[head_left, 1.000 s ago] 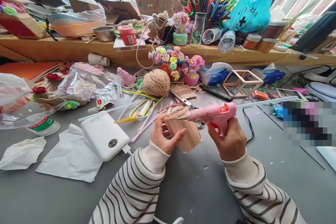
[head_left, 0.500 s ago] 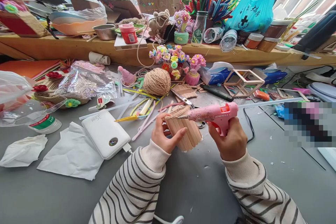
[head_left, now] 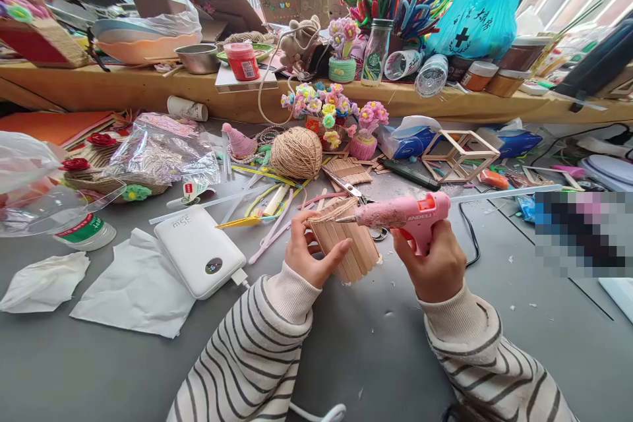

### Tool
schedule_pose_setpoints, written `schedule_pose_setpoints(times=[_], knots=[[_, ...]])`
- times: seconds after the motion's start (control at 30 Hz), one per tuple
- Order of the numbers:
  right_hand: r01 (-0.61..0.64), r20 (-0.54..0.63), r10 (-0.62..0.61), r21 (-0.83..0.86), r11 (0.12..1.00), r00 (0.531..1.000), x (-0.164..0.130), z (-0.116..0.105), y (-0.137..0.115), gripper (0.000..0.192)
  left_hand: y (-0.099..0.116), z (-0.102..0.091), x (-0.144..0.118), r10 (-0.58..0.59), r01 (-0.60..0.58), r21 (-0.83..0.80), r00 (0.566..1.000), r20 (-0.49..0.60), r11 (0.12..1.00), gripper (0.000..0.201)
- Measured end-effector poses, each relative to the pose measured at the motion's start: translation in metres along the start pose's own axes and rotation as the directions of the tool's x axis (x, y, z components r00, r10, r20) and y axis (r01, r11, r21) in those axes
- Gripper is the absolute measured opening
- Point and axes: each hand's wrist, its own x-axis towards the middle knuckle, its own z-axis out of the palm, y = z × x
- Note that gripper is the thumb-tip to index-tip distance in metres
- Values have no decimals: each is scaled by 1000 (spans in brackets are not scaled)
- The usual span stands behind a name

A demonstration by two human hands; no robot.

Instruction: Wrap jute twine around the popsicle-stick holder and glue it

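The left hand comes in from the near left, forearm in a striped sleeve, wrist bent slightly inward. Its fingers curl around the left side of a stick cup, thumb pressed flat across the front slats, so the cup is gripped and tilted with its open top leaning far and left. The cup sits mid-table, just beyond both hands, its base touching the grey table. A band of twine runs along its rim.

The right hand rises from the near right, fist closed around the handle of a pink glue gun, fingers wrapped tight. The gun lies level, pointing left, its nozzle touching the cup's rim at the twine.

Scissors lie just beyond the cup, a twine ball farther off, and a white power bank to the left.
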Motion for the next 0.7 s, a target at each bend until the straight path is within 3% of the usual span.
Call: schedule_pose_setpoints(times=[0.13,0.27,0.4,0.5,0.7], knots=[[-26,14,25,35,999,1000,2,-1,1,29,-2,-2,2,71,-61,92,991,-110,994,89],[-47,21,45,109,993,999,5,-1,1,31,6,-3,4,193,-114,349,961,-200,930,82],[-152,53,146,138,979,988,7,-1,4,34,17,5,7,260,-131,460,938,-229,878,76],[-201,66,193,165,966,979,10,-2,6,34,21,15,11,233,-143,402,955,-185,904,81],[-266,81,253,261,928,964,14,1,11,37,19,28,17,55,-48,92,996,-70,995,81]])
